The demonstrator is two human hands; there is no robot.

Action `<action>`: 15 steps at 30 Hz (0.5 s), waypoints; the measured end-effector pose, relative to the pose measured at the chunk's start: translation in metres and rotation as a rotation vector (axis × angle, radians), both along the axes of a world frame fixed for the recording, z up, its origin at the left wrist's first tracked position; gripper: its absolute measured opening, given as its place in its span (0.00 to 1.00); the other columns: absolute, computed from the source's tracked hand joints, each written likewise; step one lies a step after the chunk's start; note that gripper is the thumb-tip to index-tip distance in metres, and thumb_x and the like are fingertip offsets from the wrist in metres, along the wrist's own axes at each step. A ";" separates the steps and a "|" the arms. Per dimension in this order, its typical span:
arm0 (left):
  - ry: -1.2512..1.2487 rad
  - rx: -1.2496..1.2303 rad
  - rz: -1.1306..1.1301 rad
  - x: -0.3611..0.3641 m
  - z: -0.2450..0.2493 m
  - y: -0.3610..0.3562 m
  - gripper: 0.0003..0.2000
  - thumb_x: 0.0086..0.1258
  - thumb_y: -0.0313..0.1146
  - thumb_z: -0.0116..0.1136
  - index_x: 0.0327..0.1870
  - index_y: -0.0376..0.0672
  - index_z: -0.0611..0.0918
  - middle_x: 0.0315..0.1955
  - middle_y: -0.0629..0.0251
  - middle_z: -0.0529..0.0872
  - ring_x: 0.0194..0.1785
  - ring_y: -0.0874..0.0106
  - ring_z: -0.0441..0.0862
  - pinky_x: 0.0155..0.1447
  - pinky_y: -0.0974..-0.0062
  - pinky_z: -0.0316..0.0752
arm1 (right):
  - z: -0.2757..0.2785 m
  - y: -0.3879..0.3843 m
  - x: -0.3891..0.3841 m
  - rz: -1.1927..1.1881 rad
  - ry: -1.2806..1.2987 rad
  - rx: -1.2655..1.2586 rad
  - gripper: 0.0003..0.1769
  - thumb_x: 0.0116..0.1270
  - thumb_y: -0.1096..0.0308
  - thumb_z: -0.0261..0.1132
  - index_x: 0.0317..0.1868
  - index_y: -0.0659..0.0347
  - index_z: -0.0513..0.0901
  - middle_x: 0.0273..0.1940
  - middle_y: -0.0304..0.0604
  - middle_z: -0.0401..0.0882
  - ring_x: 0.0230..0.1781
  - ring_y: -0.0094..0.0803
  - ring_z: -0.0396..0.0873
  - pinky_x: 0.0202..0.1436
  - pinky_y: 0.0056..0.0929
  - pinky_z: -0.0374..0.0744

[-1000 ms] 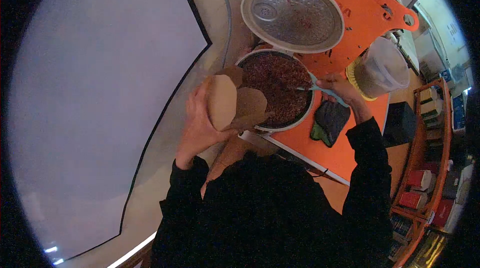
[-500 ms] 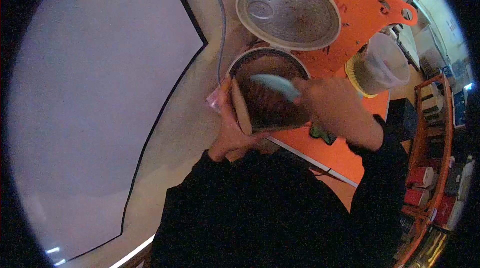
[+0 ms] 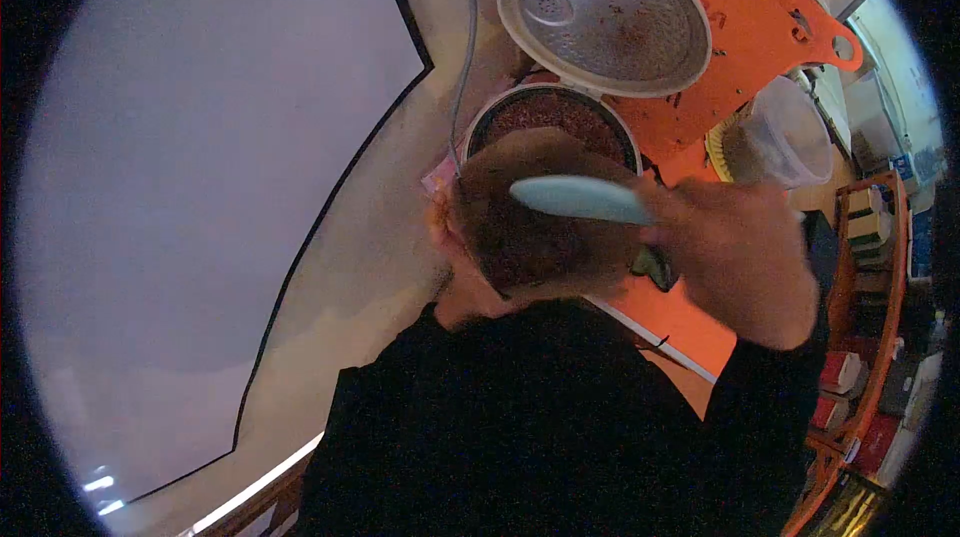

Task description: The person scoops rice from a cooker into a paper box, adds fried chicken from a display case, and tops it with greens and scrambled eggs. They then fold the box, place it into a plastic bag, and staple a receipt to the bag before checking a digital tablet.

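My right hand [image 3: 735, 247] is closed around the handle of a light blue rice paddle [image 3: 575, 197], its flat blade pointing left. Under the blade is a brown open container [image 3: 485, 207] with dark contents that are blurred. My left hand [image 3: 465, 267] grips this container from its left and lower side, with most of the fingers hidden. Just behind stands an open rice cooker [image 3: 633, 142] containing reddish-brown, grainy food [image 3: 550, 109]. Its raised lid [image 3: 620, 22] has reddish-brown specks on the inside.
The cooker stands on an orange table [image 3: 700, 322]. To the right are a clear plastic tub [image 3: 790, 137] and a yellow ribbed item [image 3: 718, 149]. A dark green object [image 3: 655, 269] lies near the table edge. A grey cable [image 3: 468, 47] hangs at the wall; shelves [image 3: 880, 317] stand far right.
The paddle and my right hand have moved right and slightly down. The brown container has tilted, and more of the food in the cooker shows behind it. The view has shifted slightly.
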State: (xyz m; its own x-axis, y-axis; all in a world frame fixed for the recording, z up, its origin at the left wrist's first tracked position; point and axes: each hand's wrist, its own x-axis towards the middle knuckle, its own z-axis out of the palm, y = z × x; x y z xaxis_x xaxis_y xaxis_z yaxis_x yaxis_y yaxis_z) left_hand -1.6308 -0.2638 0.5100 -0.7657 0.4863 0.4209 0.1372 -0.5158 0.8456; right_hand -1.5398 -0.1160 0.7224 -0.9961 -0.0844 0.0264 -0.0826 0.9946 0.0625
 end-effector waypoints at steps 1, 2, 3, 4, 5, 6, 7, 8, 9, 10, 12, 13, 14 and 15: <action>-0.015 -0.028 0.019 0.000 -0.005 -0.007 0.56 0.38 0.43 0.71 0.62 0.41 0.40 0.56 0.53 0.55 0.59 0.60 0.57 0.59 0.61 0.60 | 0.014 0.005 0.004 -0.066 0.020 -0.074 0.14 0.51 0.66 0.60 0.39 0.62 0.76 0.24 0.48 0.75 0.24 0.43 0.76 0.25 0.37 0.72; -0.032 -0.070 0.044 0.001 -0.011 -0.017 0.56 0.38 0.43 0.71 0.62 0.41 0.40 0.56 0.53 0.55 0.59 0.60 0.58 0.59 0.61 0.60 | 0.020 0.013 0.007 -0.132 0.040 -0.146 0.13 0.51 0.66 0.60 0.37 0.62 0.77 0.24 0.50 0.75 0.25 0.45 0.76 0.26 0.39 0.72; -0.054 -0.098 0.062 0.002 -0.020 -0.027 0.56 0.38 0.43 0.71 0.62 0.42 0.40 0.56 0.53 0.55 0.59 0.60 0.58 0.59 0.61 0.60 | 0.017 0.023 0.007 -0.143 0.064 -0.139 0.12 0.52 0.65 0.60 0.35 0.63 0.77 0.24 0.51 0.75 0.26 0.47 0.76 0.27 0.40 0.72; -0.078 -0.145 0.081 0.003 -0.029 -0.041 0.56 0.39 0.43 0.71 0.62 0.42 0.39 0.56 0.53 0.55 0.59 0.60 0.58 0.59 0.61 0.60 | 0.009 0.038 0.003 -0.157 0.088 -0.132 0.11 0.52 0.65 0.59 0.34 0.63 0.77 0.25 0.52 0.75 0.26 0.48 0.76 0.28 0.41 0.72; -0.102 -0.194 0.104 0.004 -0.036 -0.054 0.56 0.39 0.43 0.71 0.62 0.42 0.39 0.56 0.53 0.55 0.59 0.60 0.58 0.58 0.61 0.60 | -0.002 0.052 -0.003 -0.171 0.113 -0.126 0.10 0.53 0.65 0.59 0.32 0.63 0.77 0.25 0.54 0.75 0.27 0.50 0.75 0.29 0.43 0.72; -0.129 -0.246 0.126 0.004 -0.045 -0.071 0.56 0.39 0.43 0.71 0.62 0.42 0.39 0.56 0.54 0.55 0.58 0.60 0.58 0.58 0.61 0.60 | -0.020 0.064 -0.011 -0.229 -0.036 -0.041 0.11 0.53 0.64 0.59 0.32 0.63 0.77 0.25 0.54 0.75 0.28 0.50 0.76 0.31 0.43 0.72; -0.152 -0.290 0.146 0.004 -0.053 -0.087 0.55 0.39 0.43 0.71 0.62 0.42 0.39 0.56 0.54 0.55 0.58 0.60 0.58 0.58 0.61 0.60 | -0.044 0.075 -0.020 -0.287 -0.186 0.043 0.11 0.54 0.63 0.59 0.31 0.63 0.78 0.25 0.54 0.75 0.29 0.50 0.76 0.33 0.43 0.73; -0.170 -0.332 0.178 0.003 -0.061 -0.102 0.55 0.40 0.43 0.71 0.62 0.42 0.38 0.55 0.54 0.55 0.58 0.60 0.58 0.58 0.61 0.60 | -0.065 0.082 -0.028 -0.293 -0.245 0.044 0.12 0.55 0.63 0.58 0.31 0.64 0.78 0.25 0.54 0.76 0.29 0.50 0.76 0.34 0.43 0.73; -0.190 -0.369 0.210 0.002 -0.070 -0.116 0.55 0.40 0.43 0.71 0.62 0.42 0.38 0.55 0.54 0.55 0.58 0.59 0.59 0.58 0.61 0.61 | -0.083 0.087 -0.033 -0.297 -0.302 0.048 0.13 0.55 0.62 0.57 0.31 0.65 0.77 0.26 0.54 0.76 0.30 0.49 0.76 0.36 0.43 0.73; -0.210 -0.409 0.243 0.000 -0.080 -0.129 0.55 0.40 0.43 0.71 0.62 0.43 0.38 0.55 0.54 0.55 0.58 0.59 0.59 0.58 0.61 0.61 | -0.096 0.091 -0.031 -0.321 -0.278 0.030 0.14 0.56 0.61 0.57 0.31 0.65 0.77 0.26 0.54 0.76 0.30 0.50 0.76 0.36 0.43 0.73; -0.244 -0.497 0.321 -0.003 -0.108 -0.151 0.56 0.40 0.43 0.71 0.62 0.43 0.37 0.56 0.54 0.54 0.58 0.59 0.58 0.58 0.60 0.60 | -0.116 0.097 -0.027 -0.364 -0.232 -0.004 0.15 0.56 0.60 0.56 0.30 0.66 0.77 0.26 0.55 0.76 0.31 0.50 0.76 0.37 0.44 0.73; -0.271 -0.548 0.356 -0.004 -0.123 -0.161 0.56 0.40 0.43 0.71 0.62 0.43 0.37 0.56 0.54 0.53 0.59 0.59 0.57 0.59 0.60 0.59 | -0.124 0.095 -0.027 -0.363 -0.220 -0.032 0.16 0.57 0.60 0.55 0.29 0.67 0.77 0.26 0.55 0.76 0.31 0.51 0.76 0.36 0.44 0.73; -0.232 -0.582 0.376 -0.005 -0.117 -0.159 0.57 0.40 0.44 0.71 0.62 0.43 0.37 0.57 0.54 0.52 0.59 0.59 0.56 0.59 0.61 0.58 | -0.132 0.091 -0.026 -0.364 -0.207 -0.061 0.16 0.57 0.60 0.55 0.29 0.68 0.77 0.26 0.55 0.76 0.30 0.51 0.76 0.36 0.45 0.73; -0.181 -0.546 0.391 -0.004 -0.111 -0.155 0.57 0.39 0.45 0.71 0.62 0.43 0.37 0.57 0.54 0.51 0.60 0.59 0.55 0.60 0.61 0.57 | -0.138 0.087 -0.027 -0.366 -0.201 -0.090 0.17 0.57 0.60 0.55 0.28 0.68 0.77 0.26 0.56 0.76 0.30 0.51 0.76 0.36 0.45 0.73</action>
